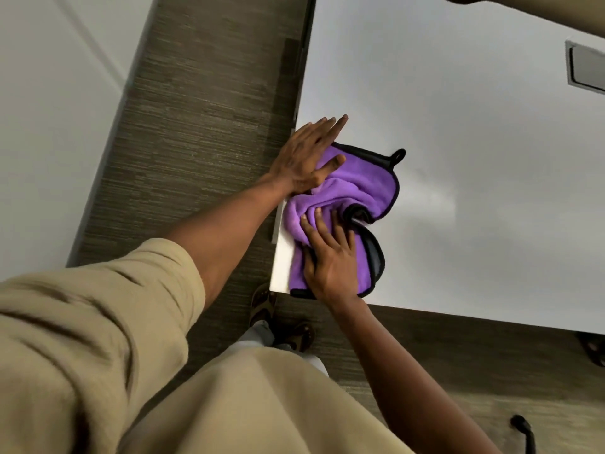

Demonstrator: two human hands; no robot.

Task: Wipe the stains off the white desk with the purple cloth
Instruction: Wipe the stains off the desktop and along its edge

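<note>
At the near left corner of the desk, as seen from the head camera:

Location of work: the corner of the white desk (458, 142), where its left edge meets its near edge.

Purple cloth (353, 191): lies bunched and creased on the desk top at that corner. It has a black border, and a small black hanging loop (398, 155) points toward the middle of the desk. One end reaches the near edge of the desk; a strip of bare desk shows between the cloth and the left edge.

Left hand (304, 162): laid flat, fingers straight and close together, pointing away from the person. The palm and thumb rest on the far end of the cloth; the fingertips extend past it onto the bare desk surface. It grasps nothing.

Right hand (330, 257): laid flat on the near end of the cloth, fingers extended and pressing into the folds. No fabric is pinched or curled into the hand.

Desk surface: white, with a faint sheen to the right of the cloth. Stains cannot be made out at this resolution.

Grommet plate (587, 65): grey rectangular inset at the far right of the desk, well apart from the cloth.

Floor (203, 126): grey-brown carpet beside and in front of the desk.

Person: beige sleeves and garment; sandalled feet (281, 322) stand just below the desk corner.
</note>
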